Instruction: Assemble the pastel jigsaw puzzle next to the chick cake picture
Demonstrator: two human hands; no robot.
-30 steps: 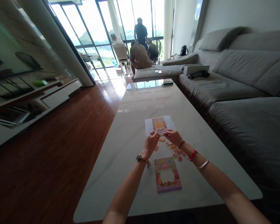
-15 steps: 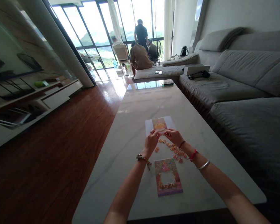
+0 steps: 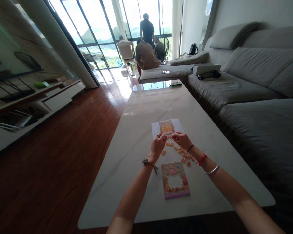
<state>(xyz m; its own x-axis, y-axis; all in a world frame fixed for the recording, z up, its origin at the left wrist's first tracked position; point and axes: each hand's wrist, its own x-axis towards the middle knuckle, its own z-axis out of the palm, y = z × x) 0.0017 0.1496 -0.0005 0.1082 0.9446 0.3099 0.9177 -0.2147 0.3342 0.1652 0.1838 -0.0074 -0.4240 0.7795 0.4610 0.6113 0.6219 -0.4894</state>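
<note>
Over the lower edge of a white sheet with a printed yellow cartoon picture, both my hands hover close together. My left hand pinches a small jigsaw puzzle piece at its fingertips, largely covered by the fingers. Opposite it, my right hand is also closed in a pinch at a small puzzle piece; whether both grip one piece or two, I cannot tell. Loose jigsaw pieces lie scattered below the right hand. Nearer me rests a partly assembled puzzle, its border filled around a bare white middle.
All this lies on a white marbled table. A phone-like dark device sits at its far end. The grey sofa runs along the right, holding a white box. Several people, one in a brown top, are near the windows.
The view has tilted slightly, so the table and puzzle appear a little higher. My hands keep nearly the same pinching pose over the sheet.
</note>
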